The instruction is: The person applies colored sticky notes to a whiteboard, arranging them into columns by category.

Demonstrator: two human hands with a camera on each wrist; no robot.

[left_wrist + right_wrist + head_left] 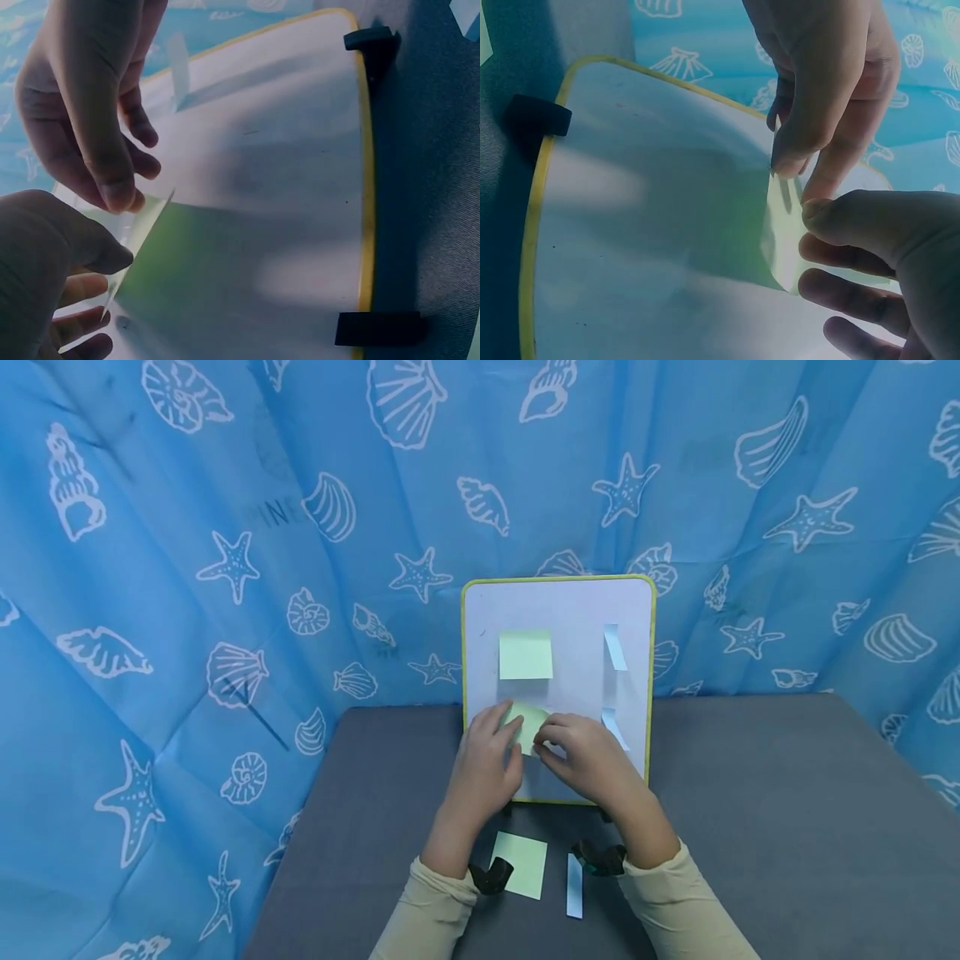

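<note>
A pale green sticky note (529,729) is held between both hands, close in front of a whiteboard (577,602) with a yellow rim. The left hand (483,764) grips the note's left side; in the left wrist view its thumb (109,253) lies on the note's face, other fingers behind. On the opposite edge, the right hand (588,756) pinches the paper between thumb and fingertips. Seen from the right wrist, the note (784,232) stands tilted away from the board, its shadow falling beside it. Another green note (525,654) sticks to the board above the hands.
Two light blue paper strips (615,647) hang on the board's right side. On the grey table (750,793), near the forearms, lie a green sticky note (528,868) and a blue strip (574,887). Dark feet (379,328) hold the board; a blue shell-patterned curtain (300,568) hangs behind.
</note>
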